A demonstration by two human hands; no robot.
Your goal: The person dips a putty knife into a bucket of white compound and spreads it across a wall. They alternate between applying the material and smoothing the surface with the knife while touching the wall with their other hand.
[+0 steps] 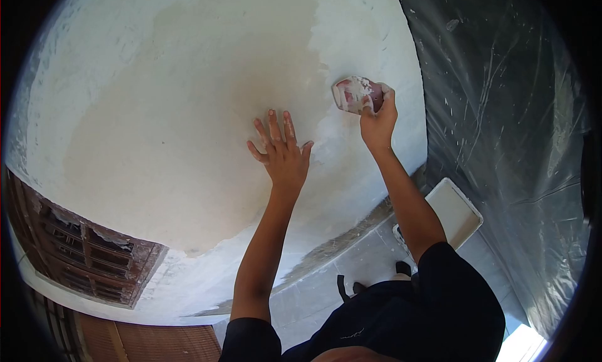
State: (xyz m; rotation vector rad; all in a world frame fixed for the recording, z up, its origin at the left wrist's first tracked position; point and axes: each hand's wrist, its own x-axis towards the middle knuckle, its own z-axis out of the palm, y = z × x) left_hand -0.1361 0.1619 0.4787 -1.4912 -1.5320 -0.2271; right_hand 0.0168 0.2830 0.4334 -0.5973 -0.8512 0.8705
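Observation:
My left hand [283,150] lies with fingers spread on the pale wall [188,130], over a beige damp-looking patch. White dust or plaster marks its fingertips. Up and to the right, my right hand [380,120] grips a dark red, flat hand tool [354,94] smeared with white plaster. The tool is against or just off the wall, close to the border between the beige patch and the whiter surface; its contact side is hidden.
Dark plastic sheeting [489,80] hangs along the right side. Below my right arm, a white rectangular tray [461,215] stands on the grey tiled floor [320,312]. A brown wooden window frame [88,246] is at the lower left.

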